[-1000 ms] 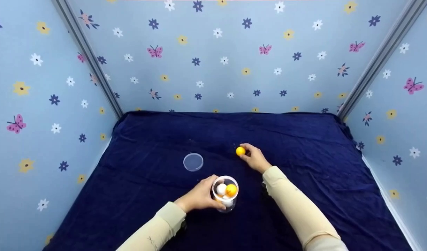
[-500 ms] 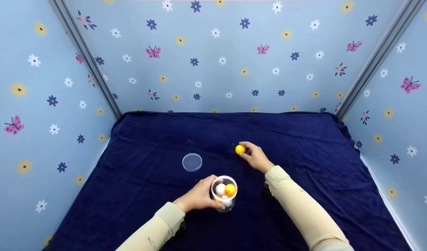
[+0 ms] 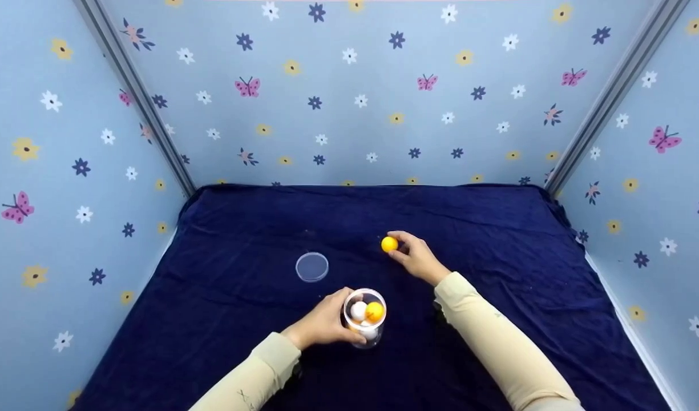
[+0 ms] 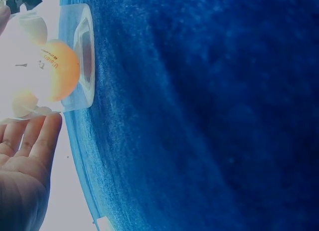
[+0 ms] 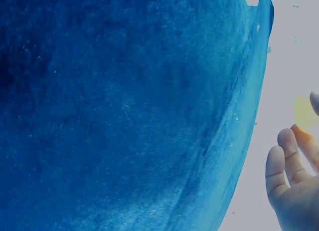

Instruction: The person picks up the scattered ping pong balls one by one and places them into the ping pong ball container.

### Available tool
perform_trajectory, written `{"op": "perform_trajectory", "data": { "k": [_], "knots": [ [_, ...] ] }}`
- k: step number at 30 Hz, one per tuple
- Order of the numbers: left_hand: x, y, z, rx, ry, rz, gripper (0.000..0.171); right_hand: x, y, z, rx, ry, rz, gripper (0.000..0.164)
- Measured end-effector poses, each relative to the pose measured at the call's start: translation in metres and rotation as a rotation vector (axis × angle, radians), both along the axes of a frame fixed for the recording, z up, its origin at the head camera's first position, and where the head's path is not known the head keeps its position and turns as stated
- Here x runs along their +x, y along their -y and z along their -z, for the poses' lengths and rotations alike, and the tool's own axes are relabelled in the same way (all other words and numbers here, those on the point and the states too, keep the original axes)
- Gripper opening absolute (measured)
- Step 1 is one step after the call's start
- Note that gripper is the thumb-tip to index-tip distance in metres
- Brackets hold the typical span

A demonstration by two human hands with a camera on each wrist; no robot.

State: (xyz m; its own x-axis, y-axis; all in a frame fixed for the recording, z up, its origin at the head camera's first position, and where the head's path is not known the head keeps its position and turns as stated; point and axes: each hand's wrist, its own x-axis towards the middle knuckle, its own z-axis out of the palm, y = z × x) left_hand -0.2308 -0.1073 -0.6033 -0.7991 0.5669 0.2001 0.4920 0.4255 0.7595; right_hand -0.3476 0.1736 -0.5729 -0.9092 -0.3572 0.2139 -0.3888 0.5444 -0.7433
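Observation:
My left hand grips a clear plastic jar from its left side, fingers behind and thumb in front. Inside the jar are white and orange table tennis balls; an orange ball and a white ball show through the round mouth. Printed lettering shows on one orange ball in the left wrist view. Farther back and to the right, my right hand pinches a yellow-orange table tennis ball between thumb and fingers. That ball is washed out by glare in the right wrist view.
A round clear lid lies on the dark blue cloth, behind and left of the jar. Flower-and-butterfly patterned walls enclose the cloth at the back and both sides, with grey metal posts in the corners.
The view has shifted slightly. Both hands keep their holds on the jar and the ball, and the right hand with its ball has hardly moved.

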Motion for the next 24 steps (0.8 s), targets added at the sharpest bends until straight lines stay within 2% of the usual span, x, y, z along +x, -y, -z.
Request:
{"op": "perform_trajectory", "data": {
  "k": [12, 24],
  "knots": [
    [0.000, 0.000, -0.001, 0.007, 0.010, -0.003, 0.079, 0.008, -0.001, -0.011, -0.024, -0.068, -0.043, 0.043],
    [0.000, 0.000, 0.000, -0.004, 0.006, -0.001, 0.084, 0.018, -0.006, -0.015, -0.024, -0.139, -0.077, 0.043]
  ]
}}
